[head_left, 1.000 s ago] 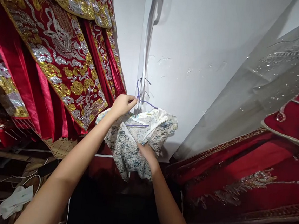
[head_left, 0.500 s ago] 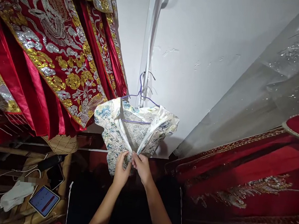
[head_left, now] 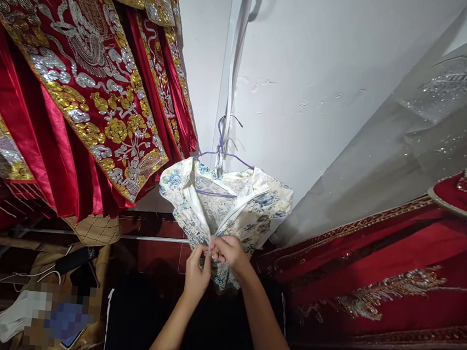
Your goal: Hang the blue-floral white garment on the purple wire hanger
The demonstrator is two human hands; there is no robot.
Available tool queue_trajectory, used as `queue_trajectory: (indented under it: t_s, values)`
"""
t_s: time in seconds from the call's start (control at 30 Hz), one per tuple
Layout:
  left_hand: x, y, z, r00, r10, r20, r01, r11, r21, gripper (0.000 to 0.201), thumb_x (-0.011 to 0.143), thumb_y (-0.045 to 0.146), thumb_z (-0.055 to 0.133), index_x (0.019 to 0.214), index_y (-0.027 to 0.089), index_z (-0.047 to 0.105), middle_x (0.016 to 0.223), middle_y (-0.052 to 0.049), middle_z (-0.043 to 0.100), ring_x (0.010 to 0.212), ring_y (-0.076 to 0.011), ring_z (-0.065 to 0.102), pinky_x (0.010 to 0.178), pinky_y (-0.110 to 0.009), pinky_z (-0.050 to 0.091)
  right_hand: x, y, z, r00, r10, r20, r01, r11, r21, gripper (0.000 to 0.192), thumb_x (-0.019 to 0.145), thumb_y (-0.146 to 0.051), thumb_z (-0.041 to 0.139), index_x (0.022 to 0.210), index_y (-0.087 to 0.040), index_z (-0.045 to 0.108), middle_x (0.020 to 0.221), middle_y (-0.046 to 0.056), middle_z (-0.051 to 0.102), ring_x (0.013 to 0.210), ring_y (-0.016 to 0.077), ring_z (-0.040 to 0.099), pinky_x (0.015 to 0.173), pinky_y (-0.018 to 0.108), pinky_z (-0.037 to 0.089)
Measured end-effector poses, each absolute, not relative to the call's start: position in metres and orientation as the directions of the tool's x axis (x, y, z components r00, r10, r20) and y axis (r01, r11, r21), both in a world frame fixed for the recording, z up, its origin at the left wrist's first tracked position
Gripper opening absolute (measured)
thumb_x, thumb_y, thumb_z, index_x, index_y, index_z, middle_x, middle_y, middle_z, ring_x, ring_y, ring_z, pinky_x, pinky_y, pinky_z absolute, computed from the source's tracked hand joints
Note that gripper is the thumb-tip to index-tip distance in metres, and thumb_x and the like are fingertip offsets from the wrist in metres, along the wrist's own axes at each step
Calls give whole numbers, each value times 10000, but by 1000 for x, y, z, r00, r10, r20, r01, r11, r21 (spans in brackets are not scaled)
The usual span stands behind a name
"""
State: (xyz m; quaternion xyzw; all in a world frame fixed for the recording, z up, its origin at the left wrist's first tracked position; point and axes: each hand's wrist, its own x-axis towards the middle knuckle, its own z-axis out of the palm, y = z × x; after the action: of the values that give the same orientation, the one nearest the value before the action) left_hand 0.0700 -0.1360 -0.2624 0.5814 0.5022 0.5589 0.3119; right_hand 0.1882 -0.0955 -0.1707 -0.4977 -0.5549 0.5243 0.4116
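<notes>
Red satin robes with gold and silver embroidery [head_left: 81, 83] hang at the left. The left hand [head_left: 197, 273] and right hand [head_left: 228, 251] pinch the front opening of a small white floral brocade dress [head_left: 250, 209], fingers closed on its edges; it hangs from a purple wire hanger [head_left: 221, 152] against the white wall [head_left: 330, 69].

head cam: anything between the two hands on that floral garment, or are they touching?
In the head view the left hand and right hand meet at the floral garment, fingers pinching its white-edged front opening; no clear gap shows between them.
</notes>
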Motion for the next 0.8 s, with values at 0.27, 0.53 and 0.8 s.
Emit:
queue_trajectory:
  t_s: [0.27, 0.53, 0.8]
  values:
    - [84, -130, -264, -50, 919, 391, 316, -357, 879, 154, 944, 288, 509, 854, 190, 585, 770, -29, 559, 725, -165, 542, 683, -267, 433, 190, -18, -39, -124, 989, 81, -111, 67, -992, 313, 788, -425, 706, 694, -128, 663, 516, 15, 607, 370, 49, 401, 340, 175, 259]
    - [62, -92, -206, 153, 827, 542, 252, -563, 788, 146, 932, 259, 555, 871, 188, 666, 870, -67, 663, 857, -202, 625, 798, -337, 494, 189, -31, -21, -42, 979, 198, -169, 188, -967, 296, 811, -417, 656, 685, -152, 623, 486, -7, 583, 374, 57, 419, 365, 173, 284]
    - [37, -40, -30, 137, 628, 766, 434, -733, 524, 205, 961, 269, 524, 1072, 183, 673, 948, -53, 681, 866, -175, 620, 811, -308, 476, 185, -43, -23, -104, 928, 357, 20, 361, -932, 424, 861, -585, 571, 725, -186, 624, 519, -4, 569, 433, 99, 439, 457, 228, 347]
